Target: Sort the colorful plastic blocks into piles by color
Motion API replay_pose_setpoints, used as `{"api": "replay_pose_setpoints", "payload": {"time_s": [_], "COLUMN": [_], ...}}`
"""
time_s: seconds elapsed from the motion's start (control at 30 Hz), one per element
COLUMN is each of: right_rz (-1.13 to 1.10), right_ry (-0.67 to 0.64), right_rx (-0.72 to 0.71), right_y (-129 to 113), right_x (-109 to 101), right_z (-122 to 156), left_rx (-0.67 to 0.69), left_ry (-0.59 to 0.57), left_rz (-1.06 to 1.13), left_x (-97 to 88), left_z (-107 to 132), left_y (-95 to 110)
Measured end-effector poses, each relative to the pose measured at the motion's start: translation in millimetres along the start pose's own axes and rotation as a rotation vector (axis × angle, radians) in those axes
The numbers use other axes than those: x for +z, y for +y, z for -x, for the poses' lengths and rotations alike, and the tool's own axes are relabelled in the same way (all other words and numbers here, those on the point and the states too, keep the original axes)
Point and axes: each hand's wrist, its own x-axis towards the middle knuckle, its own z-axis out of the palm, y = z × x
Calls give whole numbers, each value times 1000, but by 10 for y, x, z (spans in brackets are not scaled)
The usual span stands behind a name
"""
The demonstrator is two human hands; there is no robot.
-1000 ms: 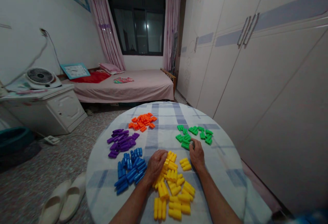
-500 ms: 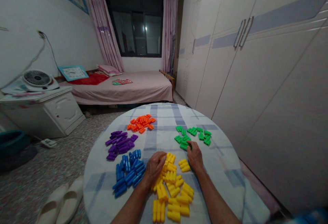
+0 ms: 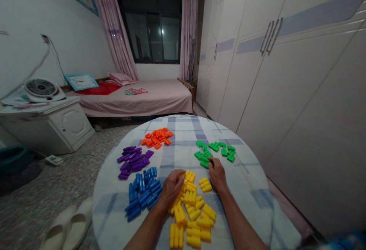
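Note:
Plastic building pieces lie sorted by colour in groups on a round table (image 3: 243, 212) with a checked cloth. My left hand (image 3: 172, 185) rests between the blue pieces (image 3: 144, 192) and the yellow pieces (image 3: 197, 213), its loosely curved fingers reaching over the yellow pile's left edge. It grips nothing that I can see. My right hand (image 3: 217, 173) lies at the near edge of the green pieces (image 3: 204, 156). Its bent fingers are slightly apart, with the fingertips against a green piece. A small yellow cluster (image 3: 205, 184) sits just left of my right wrist.
Purple pieces (image 3: 134, 160) and orange pieces (image 3: 157, 138) lie toward the table's far left. Beyond stands a bed (image 3: 160, 99). A white wardrobe (image 3: 291, 101) lines the right side. At left are a cabinet with a fan (image 3: 41, 87), a power strip (image 3: 54, 160) and slippers (image 3: 77, 223).

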Motion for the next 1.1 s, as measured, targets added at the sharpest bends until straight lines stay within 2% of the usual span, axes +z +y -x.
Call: {"api": "replay_pose_setpoints", "payload": {"time_s": [0.2, 0.3, 0.4, 0.47, 0.53, 0.6, 0.63, 0.7, 0.8, 0.97, 1.1], "right_rz": [-9, -12, -17, -21, -26, -30, -32, -35, -44, -49, -48], "right_ry": [-2, 2, 6, 9, 12, 15, 16, 18, 24, 16, -5], "right_rx": [-7, -7, -12, -17, -21, -20, -20, -23, -27, -15, -1], "right_y": [14, 25, 35, 39, 40, 39, 37, 33, 25, 32, 61], "right_x": [0, 7, 16, 18, 16, 14, 12, 9, 6, 7, 24], "right_z": [-7, -12, -15, -15, -13, -9, -8, -6, -8, -12, -10], "left_rx": [-8, 43, 211, 396, 601, 741, 773, 795, 781, 651, 473], "left_ry": [-16, -5, -44, -171, -341, -424, -430, -438, -473, -382, -247], "left_rz": [-25, -128, -256, -297, -330, -405, -459, -551, -570, -532, -661], "left_x": [19, -54, -189, -248, -237, -161, -112, -23, 60, 112, 4], "left_z": [9, 38, 157, 291, 439, 567, 615, 670, 650, 363, -16], "left_y": [-43, 149, 542, 793, 921, 889, 824, 650, 432, 313, 254]}}
